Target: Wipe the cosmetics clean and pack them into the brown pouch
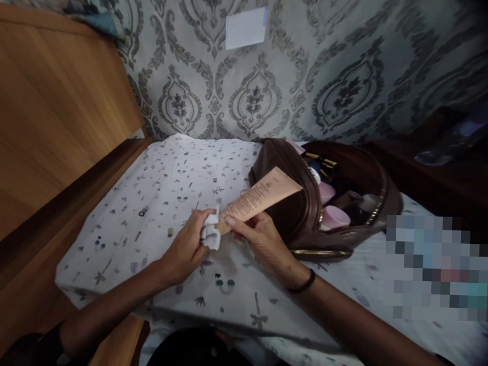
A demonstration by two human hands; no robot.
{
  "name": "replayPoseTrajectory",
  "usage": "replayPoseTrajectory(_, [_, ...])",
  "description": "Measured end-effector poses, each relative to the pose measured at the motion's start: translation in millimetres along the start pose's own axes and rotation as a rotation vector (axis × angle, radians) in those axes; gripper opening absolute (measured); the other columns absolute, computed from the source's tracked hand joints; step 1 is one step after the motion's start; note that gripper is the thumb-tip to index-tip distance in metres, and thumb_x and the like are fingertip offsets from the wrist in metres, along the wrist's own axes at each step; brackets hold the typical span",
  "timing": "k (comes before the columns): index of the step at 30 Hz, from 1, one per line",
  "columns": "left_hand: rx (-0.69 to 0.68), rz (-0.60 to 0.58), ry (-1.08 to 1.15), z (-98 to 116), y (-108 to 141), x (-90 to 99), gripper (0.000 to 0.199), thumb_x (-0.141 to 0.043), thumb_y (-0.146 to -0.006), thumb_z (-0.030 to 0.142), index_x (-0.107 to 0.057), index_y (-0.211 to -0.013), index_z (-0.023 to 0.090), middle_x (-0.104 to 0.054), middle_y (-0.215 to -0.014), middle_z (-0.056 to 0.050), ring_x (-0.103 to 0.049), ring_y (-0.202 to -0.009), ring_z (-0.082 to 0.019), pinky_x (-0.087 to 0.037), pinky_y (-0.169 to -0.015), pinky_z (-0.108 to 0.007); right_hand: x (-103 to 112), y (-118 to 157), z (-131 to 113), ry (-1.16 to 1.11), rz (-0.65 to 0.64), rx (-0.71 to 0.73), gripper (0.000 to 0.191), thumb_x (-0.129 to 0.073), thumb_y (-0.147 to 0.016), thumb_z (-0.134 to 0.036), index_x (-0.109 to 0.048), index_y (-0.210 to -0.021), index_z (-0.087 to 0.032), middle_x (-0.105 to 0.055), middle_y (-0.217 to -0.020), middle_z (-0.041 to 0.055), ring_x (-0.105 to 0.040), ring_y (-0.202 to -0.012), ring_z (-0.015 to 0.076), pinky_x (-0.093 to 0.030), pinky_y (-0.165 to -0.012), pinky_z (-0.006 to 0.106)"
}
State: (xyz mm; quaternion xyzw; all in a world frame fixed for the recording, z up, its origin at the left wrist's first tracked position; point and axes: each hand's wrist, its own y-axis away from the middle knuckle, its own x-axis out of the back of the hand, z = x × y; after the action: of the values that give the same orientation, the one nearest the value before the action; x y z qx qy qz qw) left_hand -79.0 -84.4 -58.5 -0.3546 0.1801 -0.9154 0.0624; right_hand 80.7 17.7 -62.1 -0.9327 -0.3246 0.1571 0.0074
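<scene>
My right hand (262,237) grips a peach-coloured squeeze tube (263,194) near its narrower end, thumb on top. The tube's wide flat end points up and to the right, and small print covers its face. A white cloth or tissue (211,235) is bunched in my left hand (188,248), whose fingers are closed around it. The cloth meets the tube's lower left end, so the cap there is hidden. Just right of the tube stands an unzipped brown bag (283,216) with pink containers (334,217) and other small items inside.
Under the bag lies a white patterned sheet (147,201). A wooden cabinet (59,86) rises at the left. Behind is a wallpapered wall (255,92) with a white paper (246,28) on it. A clear bottle (449,142) appears at the far right, beside a blurred-out patch.
</scene>
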Motion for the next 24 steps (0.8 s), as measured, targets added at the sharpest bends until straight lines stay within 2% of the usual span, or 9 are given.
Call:
replayPoseTrajectory(2, [-0.015,-0.003,-0.056,-0.9,1.1,2.2,0.049,-0.048,-0.091,0.02,-0.037,-0.138,0.016,-0.055,-0.128,-0.015,-0.056,-0.116,-0.026,-0.046,-0.096,-0.038,-1.2,1.2,-0.8,0.018,-0.027,0.014,0.03,-0.082,-0.075,-0.04,-0.067,-0.076,-0.015,-0.06,-0.068,-0.0006,-0.05,-0.058,0.0088,-0.039,-0.052,0.023])
replayPoseTrajectory(5, [0.106,-0.046,-0.008,1.4,-1.5,6.2,0.037,-0.053,-0.089,0.025,-0.044,-0.124,0.018,-0.062,-0.104,-0.008,-0.062,-0.091,-0.022,-0.049,-0.078,-0.033,-1.1,3.7,-2.1,0.003,-0.053,0.019,0.027,-0.082,-0.076,-0.039,-0.066,-0.076,-0.016,-0.06,-0.067,-0.001,-0.052,-0.059,0.0097,-0.041,-0.054,0.023])
replayPoseTrajectory(7, [0.241,-0.103,0.163,4.5,-4.7,8.7,0.025,-0.056,-0.091,0.036,-0.046,-0.108,0.02,-0.061,-0.085,-0.001,-0.058,-0.068,-0.016,-0.046,-0.061,-0.027,0.6,4.6,-4.0,-0.008,-0.079,0.026,0.028,-0.083,-0.075,-0.039,-0.067,-0.085,-0.018,-0.062,-0.071,-0.0016,-0.053,-0.061,0.0099,-0.042,-0.055,0.023])
replayPoseTrajectory(9, [0.354,-0.161,0.414,8.1,-7.9,10.1,0.033,-0.056,-0.092,0.052,-0.045,-0.099,0.022,-0.06,-0.075,0.002,-0.052,-0.053,-0.012,-0.04,-0.048,-0.023,3.6,4.6,-7.2,-0.009,-0.117,0.028,0.035,-0.084,-0.075,-0.039,-0.067,-0.099,-0.02,-0.063,-0.076,-0.0023,-0.053,-0.063,0.0098,-0.044,-0.057,0.023])
replayPoseTrajectory(12, [0.483,-0.202,0.723,13.5,-11.6,9.7,0.049,-0.056,-0.087,0.068,-0.051,-0.094,0.02,-0.059,-0.07,0.001,-0.053,-0.05,-0.011,-0.03,-0.039,-0.018,8.2,3.6,-14.7,0.03,-0.2,0.011,0.043,-0.083,-0.076,-0.039,-0.064,-0.11,-0.021,-0.061,-0.073,-0.0048,-0.053,-0.062,0.0093,-0.045,-0.059,0.023])
replayPoseTrajectory(14, [0.592,-0.185,0.849,16.6,-13.5,8.2,0.056,-0.06,-0.081,0.073,-0.054,-0.086,0.017,-0.057,-0.068,0.0,-0.053,-0.049,-0.009,-0.022,-0.036,-0.016,9.4,3.1,-20.9,0.076,-0.251,0.007,0.043,-0.081,-0.078,-0.038,-0.061,-0.112,-0.022,-0.06,-0.07,-0.006,-0.053,-0.061,0.0092,-0.046,-0.061,0.024])
replayPoseTrajectory(17, [0.739,-0.146,1.003,19.3,-16.0,5.8,0.062,-0.059,-0.078,0.078,-0.053,-0.076,0.016,-0.053,-0.06,0.002,-0.042,-0.037,-0.005,-0.01,-0.033,-0.016,7.9,2.9,-27.6,0.173,-0.289,0.039,0.041,-0.079,-0.081,-0.034,-0.058,-0.115,-0.024,-0.064,-0.08,-0.004,-0.059,-0.07,0.011,-0.053,-0.071,0.026])
replayPoseTrajectory(21, [0.896,-0.089,1.137,19.6,-19.6,4.7,0.057,-0.046,-0.089,0.074,-0.049,-0.072,0.019,-0.042,-0.048,0.008,-0.028,-0.03,-0.003,-0.008,-0.032,-0.017,4.1,1.6,-24.3,0.397,-0.269,0.229,0.04,-0.077,-0.082,-0.037,-0.057,-0.115,-0.026,-0.065,-0.106,0.0029,-0.065,-0.098,0.0185,-0.056,-0.091,0.036])
replayPoseTrajectory(24, [0.915,-0.011,1.113,17.0,-21.5,4.5,0.061,-0.047,-0.087,0.076,-0.045,-0.061,0.02,-0.038,-0.043,0.008,-0.026,-0.029,-0.003,-0.007,-0.032,-0.018,1.6,-1.1,-16.1,0.564,-0.275,0.333,0.032,-0.071,-0.088,-0.041,-0.06,-0.116,-0.03,-0.064,-0.114,0.0052,-0.061,-0.111,0.0231,-0.052,-0.101,0.044])
